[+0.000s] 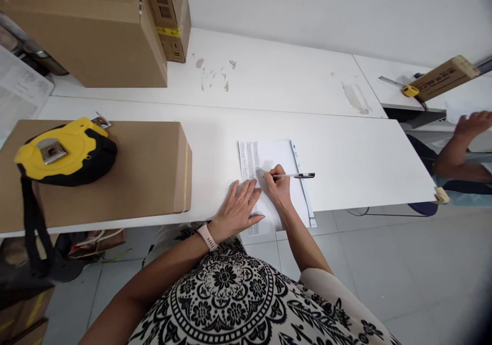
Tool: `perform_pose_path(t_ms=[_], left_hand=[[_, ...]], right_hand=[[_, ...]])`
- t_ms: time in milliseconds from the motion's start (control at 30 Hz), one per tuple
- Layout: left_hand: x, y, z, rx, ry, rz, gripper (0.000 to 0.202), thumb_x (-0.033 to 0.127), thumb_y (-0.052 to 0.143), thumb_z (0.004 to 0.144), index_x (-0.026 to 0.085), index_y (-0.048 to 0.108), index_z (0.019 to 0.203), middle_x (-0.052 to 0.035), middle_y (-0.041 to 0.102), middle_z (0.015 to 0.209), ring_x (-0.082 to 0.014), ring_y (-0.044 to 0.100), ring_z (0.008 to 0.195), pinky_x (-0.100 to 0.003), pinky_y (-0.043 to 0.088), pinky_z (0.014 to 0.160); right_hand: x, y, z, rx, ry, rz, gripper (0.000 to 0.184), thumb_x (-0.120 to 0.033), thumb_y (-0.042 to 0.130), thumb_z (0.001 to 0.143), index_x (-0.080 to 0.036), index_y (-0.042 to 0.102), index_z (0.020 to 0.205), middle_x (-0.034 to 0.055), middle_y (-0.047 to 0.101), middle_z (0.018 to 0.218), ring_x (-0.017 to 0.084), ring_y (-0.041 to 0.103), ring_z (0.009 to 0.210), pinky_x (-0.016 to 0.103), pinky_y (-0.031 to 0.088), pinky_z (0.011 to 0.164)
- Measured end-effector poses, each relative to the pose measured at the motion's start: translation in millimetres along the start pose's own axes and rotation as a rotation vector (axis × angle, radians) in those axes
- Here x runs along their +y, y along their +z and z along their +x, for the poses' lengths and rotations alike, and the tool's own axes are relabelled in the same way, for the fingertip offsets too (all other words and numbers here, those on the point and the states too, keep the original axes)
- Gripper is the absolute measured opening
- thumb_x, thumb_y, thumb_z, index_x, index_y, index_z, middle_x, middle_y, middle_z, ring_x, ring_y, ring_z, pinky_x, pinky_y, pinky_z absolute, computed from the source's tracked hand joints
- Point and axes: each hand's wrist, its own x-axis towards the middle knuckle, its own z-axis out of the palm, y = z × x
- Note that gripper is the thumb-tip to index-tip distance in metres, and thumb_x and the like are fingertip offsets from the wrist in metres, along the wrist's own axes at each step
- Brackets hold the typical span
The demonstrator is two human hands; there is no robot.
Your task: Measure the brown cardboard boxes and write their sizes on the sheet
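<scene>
A sheet of white paper (277,155) with columns of small handwriting on its left side lies near the front edge of the white table (346,165). My right hand (279,187) is closed round a pen (305,175) with a clear barrel and black cap end. The pen's tip is at the written columns. Spread flat, my left hand (240,206) rests on the sheet's lower left part, covering some of the writing. Another printed sheet or pad edge (306,201) shows under the paper's right side.
At the left a large yellow and black tape measure (65,153) sits on a cardboard box (146,176). More cardboard boxes (96,37) stand behind it. On the far right are a long carton (442,78), a smaller tape measure (410,90) and another person's arm (457,145).
</scene>
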Motion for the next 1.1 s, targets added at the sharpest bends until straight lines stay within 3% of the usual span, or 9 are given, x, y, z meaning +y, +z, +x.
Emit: perform_pose_path(t_ms=[1100], left_hand=[[-0.4, 4.6, -1.0, 0.034, 0.001, -0.004, 0.074, 0.064, 0.033, 0.103, 0.01, 0.038, 0.154, -0.0236, 0.029, 0.167, -0.036, 0.029, 0.154, -0.059, 0.017, 0.124]], right_hand=[[0.0, -0.5, 0.8, -0.009, -0.009, -0.02, 0.024, -0.026, 0.061, 0.077, -0.025, 0.04, 0.066, -0.0076, 0.039, 0.055, 0.011, 0.036, 0.054, 0.025, 0.031, 0.052]])
